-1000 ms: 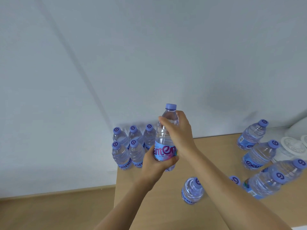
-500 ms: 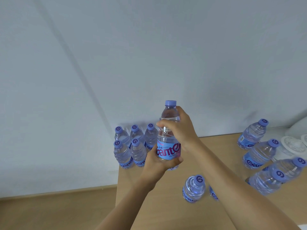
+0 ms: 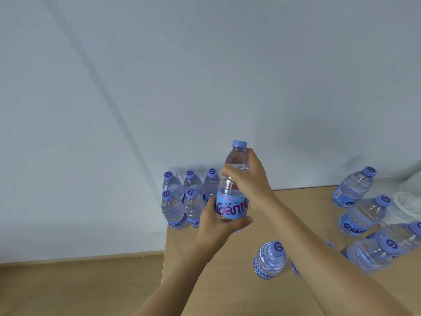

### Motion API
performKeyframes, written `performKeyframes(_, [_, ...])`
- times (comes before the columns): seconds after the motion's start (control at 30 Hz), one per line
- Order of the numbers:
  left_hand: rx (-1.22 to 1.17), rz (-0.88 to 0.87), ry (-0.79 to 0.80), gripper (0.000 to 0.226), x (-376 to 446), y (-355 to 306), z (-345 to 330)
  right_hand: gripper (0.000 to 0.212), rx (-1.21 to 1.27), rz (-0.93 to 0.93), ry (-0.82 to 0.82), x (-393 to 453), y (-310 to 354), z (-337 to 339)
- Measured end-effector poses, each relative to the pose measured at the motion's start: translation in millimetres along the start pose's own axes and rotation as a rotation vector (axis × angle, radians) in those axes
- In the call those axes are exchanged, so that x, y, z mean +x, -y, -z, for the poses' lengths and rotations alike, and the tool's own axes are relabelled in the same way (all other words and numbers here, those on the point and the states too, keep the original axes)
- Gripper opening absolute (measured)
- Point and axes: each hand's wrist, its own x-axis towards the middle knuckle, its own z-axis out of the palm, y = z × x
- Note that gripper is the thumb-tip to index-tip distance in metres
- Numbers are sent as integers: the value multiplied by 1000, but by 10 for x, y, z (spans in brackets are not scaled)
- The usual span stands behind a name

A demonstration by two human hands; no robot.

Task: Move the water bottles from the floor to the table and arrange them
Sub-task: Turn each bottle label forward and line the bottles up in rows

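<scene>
Nearest the camera, two bare forearms reach forward over the wooden surface, whose left edge drops to the floor below. A lone bottle stands on the surface just right of the left forearm, and the tip of another bottle's cap peeks out beside the right forearm. Further in, the left hand cups the held bottle from below, its fingers curled round the blue label and the thumb wrapped across the front under it. The right hand grips the clear upper body of the same bottle, fingers curled round its shoulder just under the cap. The bottle is upright and raised. To the right, a loose cluster of bottles stands beside a white lidded container. Farthest off, at the surface's back left corner against the wall, five bottles stand packed in two rows, three behind and two in front, just left of the held one.
</scene>
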Motion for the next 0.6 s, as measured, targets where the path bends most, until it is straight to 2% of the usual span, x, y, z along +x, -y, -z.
performKeyframes(0.1, [1,18,62,54,11,3,52,24,47,-2,68,27,6,21])
performKeyframes(0.2, [-3,38,55,54,26,25,70,26,35,-5,115,42,-10,6])
performKeyframes(0.5, [-50,28,29,34,38,95,133,49,38,-149,276,180,-118,81])
performKeyframes(0.6, [-65,52,21,35,58,206,132,37,-50,-176,296,184,-183,135])
